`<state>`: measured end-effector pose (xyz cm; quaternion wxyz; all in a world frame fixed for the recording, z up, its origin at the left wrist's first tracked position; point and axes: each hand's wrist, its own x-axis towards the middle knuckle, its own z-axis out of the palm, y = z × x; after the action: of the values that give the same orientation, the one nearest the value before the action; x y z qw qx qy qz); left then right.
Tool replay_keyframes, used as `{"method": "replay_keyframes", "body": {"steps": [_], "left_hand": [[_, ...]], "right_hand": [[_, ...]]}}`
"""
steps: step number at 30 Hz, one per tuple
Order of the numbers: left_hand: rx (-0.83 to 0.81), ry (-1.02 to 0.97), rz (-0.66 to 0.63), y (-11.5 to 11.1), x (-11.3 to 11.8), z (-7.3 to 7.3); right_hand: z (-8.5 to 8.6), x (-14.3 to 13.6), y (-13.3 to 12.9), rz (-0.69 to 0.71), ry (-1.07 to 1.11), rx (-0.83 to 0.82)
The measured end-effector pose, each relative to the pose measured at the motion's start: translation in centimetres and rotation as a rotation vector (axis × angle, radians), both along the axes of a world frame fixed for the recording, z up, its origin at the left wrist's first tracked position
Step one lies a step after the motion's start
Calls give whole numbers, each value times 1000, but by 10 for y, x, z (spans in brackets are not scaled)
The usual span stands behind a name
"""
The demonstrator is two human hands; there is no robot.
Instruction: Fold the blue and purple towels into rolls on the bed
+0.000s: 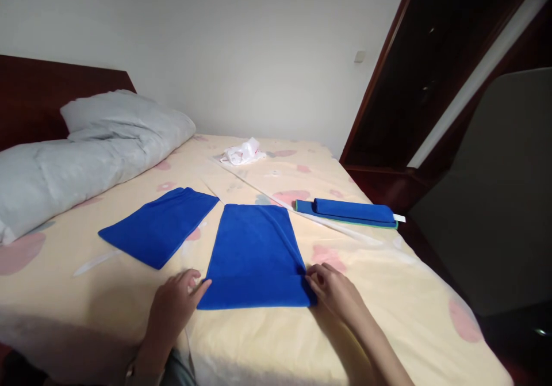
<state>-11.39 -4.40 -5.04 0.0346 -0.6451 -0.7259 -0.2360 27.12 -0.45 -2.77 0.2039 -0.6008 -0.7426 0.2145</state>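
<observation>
A blue cloth lies flat on the bed in front of me, with its near edge folded over into a band. At the left end of that band is my left hand. Its thumb touches the cloth's edge, and the curled fingers stay apart from the thumb. My right hand pinches the band's right edge between thumb and fingers. To the left lies a second blue cloth, spread at an angle. A folded blue cloth with green edging and a white tag rests at the right.
The bed has a cream sheet with pink patches. A grey quilt is bunched at the left by the dark headboard. A crumpled white plastic bag lies toward the wall. Dark wooden furniture stands at the right.
</observation>
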Motion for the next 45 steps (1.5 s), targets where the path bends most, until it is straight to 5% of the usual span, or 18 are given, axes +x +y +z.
{"method": "replay_keyframes", "body": {"steps": [3, 5, 9, 20, 29, 37, 45], "left_hand": [[115, -75, -251, -2, -6, 6], [35, -129, -425, -4, -9, 8], [-147, -196, -535, -8, -15, 2], [-109, -578, -182, 16, -7, -6], [-76, -475, 68, 37, 12, -6], [-303, -334, 36, 54, 11, 19], [-165, -445, 85, 61, 10, 0]], "right_hand": [[13, 4, -7, 235, 116, 28], [14, 5, -8, 367, 131, 12], [5, 6, -5, 400, 127, 14], [-29, -2, 21, -7, 526, -67], [-32, -17, 35, -151, 190, -3], [-19, -32, 55, -267, 108, -115], [-27, -33, 65, -293, 171, -138]]}}
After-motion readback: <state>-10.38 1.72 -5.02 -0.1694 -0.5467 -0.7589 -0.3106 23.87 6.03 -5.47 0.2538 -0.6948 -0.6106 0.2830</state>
